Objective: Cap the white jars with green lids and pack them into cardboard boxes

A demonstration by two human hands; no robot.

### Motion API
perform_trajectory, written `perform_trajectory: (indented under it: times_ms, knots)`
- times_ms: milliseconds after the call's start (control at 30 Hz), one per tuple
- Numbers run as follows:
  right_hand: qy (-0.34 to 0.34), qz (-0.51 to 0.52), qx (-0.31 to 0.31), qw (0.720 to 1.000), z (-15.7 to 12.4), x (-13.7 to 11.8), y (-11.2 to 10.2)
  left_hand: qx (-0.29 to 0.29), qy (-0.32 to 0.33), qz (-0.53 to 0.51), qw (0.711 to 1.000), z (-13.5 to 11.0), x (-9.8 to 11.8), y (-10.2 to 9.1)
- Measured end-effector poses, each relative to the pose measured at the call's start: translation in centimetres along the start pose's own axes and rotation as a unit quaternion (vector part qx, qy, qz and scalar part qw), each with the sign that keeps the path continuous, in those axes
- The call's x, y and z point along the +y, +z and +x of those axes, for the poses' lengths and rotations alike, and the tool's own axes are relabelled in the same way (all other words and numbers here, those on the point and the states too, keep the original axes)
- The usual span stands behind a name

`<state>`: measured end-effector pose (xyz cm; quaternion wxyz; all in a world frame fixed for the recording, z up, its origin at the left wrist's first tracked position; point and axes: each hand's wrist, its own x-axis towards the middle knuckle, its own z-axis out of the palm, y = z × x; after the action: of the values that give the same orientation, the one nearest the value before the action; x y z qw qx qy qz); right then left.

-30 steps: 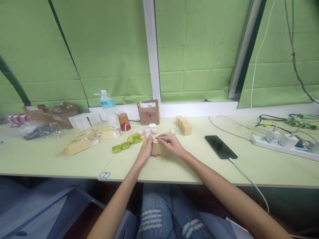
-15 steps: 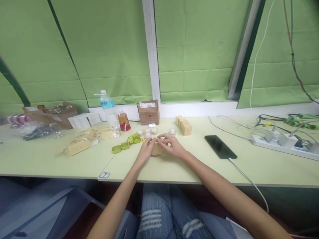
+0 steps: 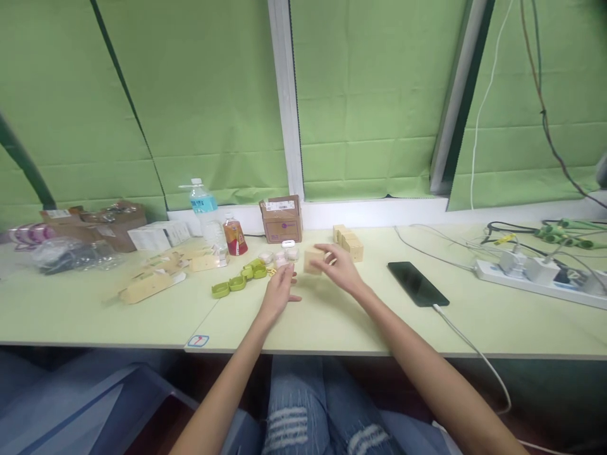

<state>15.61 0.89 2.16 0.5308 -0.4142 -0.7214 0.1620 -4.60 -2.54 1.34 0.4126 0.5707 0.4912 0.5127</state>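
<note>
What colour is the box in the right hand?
The box is light tan, slightly blurred; head view.

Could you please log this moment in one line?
right hand: holding small tan cardboard box | left hand: open | nearby: rounded green cases

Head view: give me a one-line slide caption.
Right hand holding a small box, left hand open, with more boxes farther back on the table.

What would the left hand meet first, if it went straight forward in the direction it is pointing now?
The left hand would probably first meet the small pale containers just beyond its fingertips, though depth is unclear.
</note>
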Motion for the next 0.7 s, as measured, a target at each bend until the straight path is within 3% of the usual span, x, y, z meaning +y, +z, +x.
perform_trajectory:
  times_ms: [133, 233, 400, 533, 700]
  knots:
    - [0.139, -0.204, 0.019, 0.969, 0.9, 2.2, -5.0, 0.01, 0.038, 0.074, 0.997, 0.1, -0.8, 0.0]
    - [0.208, -0.268, 0.013, 0.941, 0.7, 3.7, -7.2, 0.016, 0.049, 0.107, 0.993, 0.2, -0.9, -0.1]
    - [0.293, -0.288, 0.053, 0.91, 0.1, 3.9, -6.2, 0.012, 0.061, 0.148, 0.987, 0.0, -0.7, -0.2]
    - [0.284, -0.272, 0.075, 0.916, 0.0, 4.1, -4.6, 0.017, 0.063, 0.167, 0.984, -0.1, -0.8, 0.0]
    - [0.277, -0.248, 0.092, 0.924, -0.2, 4.8, -4.5, 0.021, 0.056, 0.19, 0.98, 0.6, -0.3, -0.6]
